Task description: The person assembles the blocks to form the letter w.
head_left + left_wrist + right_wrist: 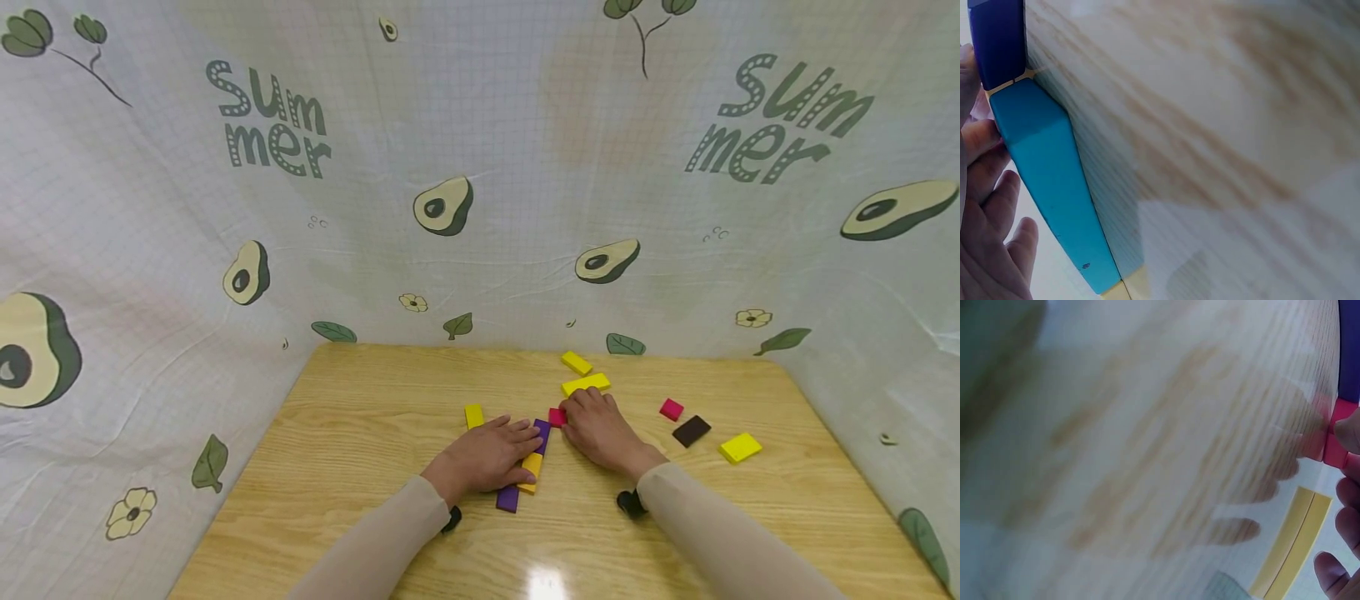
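At the centre of the head view, a small pink block lies on the worktop, pinched by the right hand. The left hand presses flat, fingers straight, on a purple-and-yellow block row.

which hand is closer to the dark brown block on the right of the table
Right. The right hand lies a short way to the left of the dark brown block; the left hand rests farther left, on the row of blocks.
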Demonstrator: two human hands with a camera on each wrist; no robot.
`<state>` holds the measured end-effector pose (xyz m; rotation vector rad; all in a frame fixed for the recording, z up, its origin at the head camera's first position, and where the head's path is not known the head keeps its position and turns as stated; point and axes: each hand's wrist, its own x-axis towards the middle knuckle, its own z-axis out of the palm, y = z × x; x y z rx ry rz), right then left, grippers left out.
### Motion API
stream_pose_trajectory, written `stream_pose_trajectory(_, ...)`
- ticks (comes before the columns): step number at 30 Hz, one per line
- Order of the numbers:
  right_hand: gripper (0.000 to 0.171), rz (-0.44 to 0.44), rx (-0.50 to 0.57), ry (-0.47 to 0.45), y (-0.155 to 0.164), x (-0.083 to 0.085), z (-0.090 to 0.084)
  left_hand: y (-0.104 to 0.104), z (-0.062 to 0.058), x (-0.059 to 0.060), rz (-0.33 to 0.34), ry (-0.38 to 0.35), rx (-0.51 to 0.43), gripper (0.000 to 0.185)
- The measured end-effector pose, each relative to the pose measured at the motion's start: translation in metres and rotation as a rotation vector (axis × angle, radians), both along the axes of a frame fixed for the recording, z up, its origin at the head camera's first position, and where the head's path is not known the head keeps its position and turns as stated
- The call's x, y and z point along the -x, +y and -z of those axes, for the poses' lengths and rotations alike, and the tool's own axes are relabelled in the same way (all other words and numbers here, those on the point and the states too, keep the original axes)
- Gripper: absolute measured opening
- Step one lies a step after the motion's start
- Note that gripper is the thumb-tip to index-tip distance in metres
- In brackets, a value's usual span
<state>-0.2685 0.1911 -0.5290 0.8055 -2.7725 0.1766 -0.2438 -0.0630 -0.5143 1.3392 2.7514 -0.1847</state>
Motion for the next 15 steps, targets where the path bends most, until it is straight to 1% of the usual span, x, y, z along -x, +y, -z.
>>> stream_pose_trajectory(7,0.032,0.004,0.003,-0.004,0.0015,-0.0006,0.0002,0.0009,-0.0013,-0.0001,0.003,-0.008,-0.008,0.067)
stream_pose_trajectory(15,0.043,0.03,0.02,-0.043,0.0049,-0.0012,0.0,0.0012,0.0,-0.0003,-0.003,-0.013,-0.011,0.067)
